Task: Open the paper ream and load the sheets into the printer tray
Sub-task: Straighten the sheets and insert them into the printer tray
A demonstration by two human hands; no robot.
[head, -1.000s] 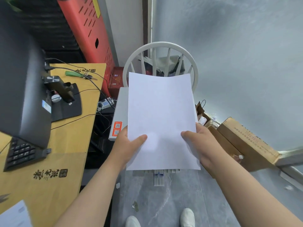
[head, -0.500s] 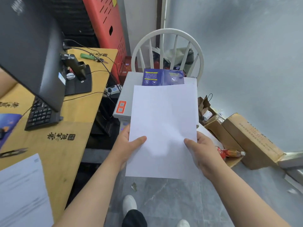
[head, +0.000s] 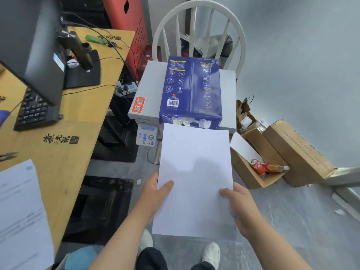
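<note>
A stack of white sheets (head: 194, 178) is held flat in front of me, low over the floor. My left hand (head: 153, 193) grips its left edge, thumb on top. On the right edge sits my right hand (head: 236, 203), thumb also on top. Beyond the sheets stands a grey printer (head: 150, 90) on a white chair, its control panel (head: 146, 134) facing me. The blue paper ream (head: 191, 88) lies on the printer's lid, its near end torn open. The sheets hide the printer's lower front and any tray.
A wooden desk (head: 64, 152) at the left carries a monitor (head: 29, 45), keyboard (head: 35, 110) and printed pages (head: 21, 215). Cardboard boxes (head: 292, 149) with a red can (head: 258, 166) stand on the floor at the right. My white shoes (head: 211, 252) are below.
The sheets, held by both hands throughout, have dropped lower and nearer to me. The blue ream and the printer's panel, hidden before, have come into view.
</note>
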